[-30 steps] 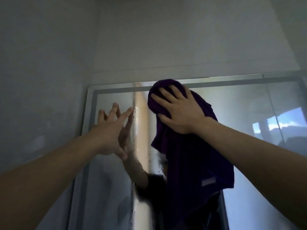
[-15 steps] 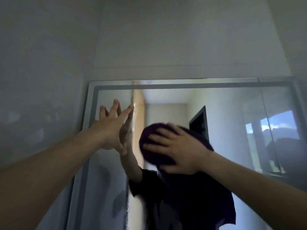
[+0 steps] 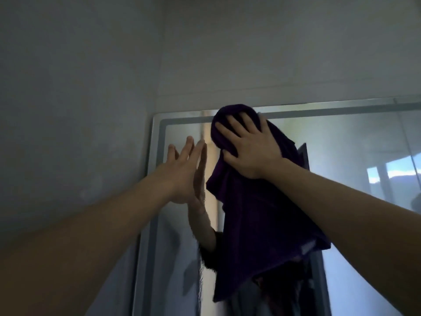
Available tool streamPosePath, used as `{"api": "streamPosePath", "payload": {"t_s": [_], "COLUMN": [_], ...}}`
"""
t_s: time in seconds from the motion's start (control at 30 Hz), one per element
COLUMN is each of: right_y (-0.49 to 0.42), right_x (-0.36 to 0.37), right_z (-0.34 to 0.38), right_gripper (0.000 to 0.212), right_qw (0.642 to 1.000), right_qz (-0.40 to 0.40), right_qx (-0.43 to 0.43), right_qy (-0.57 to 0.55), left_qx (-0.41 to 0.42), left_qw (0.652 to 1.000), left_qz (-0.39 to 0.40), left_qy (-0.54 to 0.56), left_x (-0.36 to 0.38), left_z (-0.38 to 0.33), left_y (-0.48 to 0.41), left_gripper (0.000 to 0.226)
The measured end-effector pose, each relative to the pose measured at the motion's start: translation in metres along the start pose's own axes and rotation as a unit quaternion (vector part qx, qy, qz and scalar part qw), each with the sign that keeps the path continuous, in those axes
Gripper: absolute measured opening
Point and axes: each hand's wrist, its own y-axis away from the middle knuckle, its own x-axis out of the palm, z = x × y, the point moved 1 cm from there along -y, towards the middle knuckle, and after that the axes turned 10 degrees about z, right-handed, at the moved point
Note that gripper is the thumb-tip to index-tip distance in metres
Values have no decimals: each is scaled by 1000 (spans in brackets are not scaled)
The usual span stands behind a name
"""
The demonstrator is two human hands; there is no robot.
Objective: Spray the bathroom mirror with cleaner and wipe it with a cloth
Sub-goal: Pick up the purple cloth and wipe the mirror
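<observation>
The bathroom mirror [image 3: 341,144] hangs on the wall ahead, its frosted border reaching the upper left corner. My right hand [image 3: 249,148] presses a dark purple cloth [image 3: 255,224] flat against the glass near the mirror's top edge; the rest of the cloth hangs down below the hand. My left hand [image 3: 182,176] rests with spread fingers against the glass near the mirror's left edge and holds nothing. No spray bottle is in view.
A grey side wall [image 3: 75,110] meets the mirror wall at the left. A tiled wall [image 3: 273,53] rises above the mirror. The glass reflects a dark doorway [image 3: 304,156] and a bright window [image 3: 391,174] at the right.
My right hand has swept the cloth from mid-mirror back up to the top edge, after a downward stroke before. My left hand has stayed in place on the glass.
</observation>
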Motion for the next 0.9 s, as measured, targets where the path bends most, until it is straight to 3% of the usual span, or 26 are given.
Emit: {"api": "streamPosePath", "payload": {"t_s": [0.1, 0.17, 0.33, 0.5, 0.57, 0.7, 0.9], "right_y": [23, 42, 107, 117, 98, 44, -36], "right_x": [16, 28, 58, 60, 49, 21, -7], "right_z": [41, 68, 121, 105, 83, 43, 37], "right_gripper": [73, 74, 74, 71, 71, 75, 73], "right_qw": [997, 991, 962, 927, 939, 984, 1000], "right_qz": [27, 48, 78, 98, 87, 51, 1], "right_qx": [-67, -125, -262, -362, -331, -166, -11], "right_qy": [5, 1, -5, 24, 31, 38, 1], "left_qx": [7, -38, -79, -79, -81, -82, -77], "left_qw": [999, 992, 941, 929, 926, 925, 928], "left_qz": [13, 3, 8, -1, -9, -13, -22], "left_qy": [-34, -122, -328, -362, -369, -371, -364], "left_x": [-4, -4, 7, 13, 13, 13, 16], "left_z": [25, 44, 68, 68, 68, 67, 70], "left_y": [8, 18, 38, 41, 40, 40, 36], "left_gripper": [171, 164, 148, 137, 136, 134, 136]}}
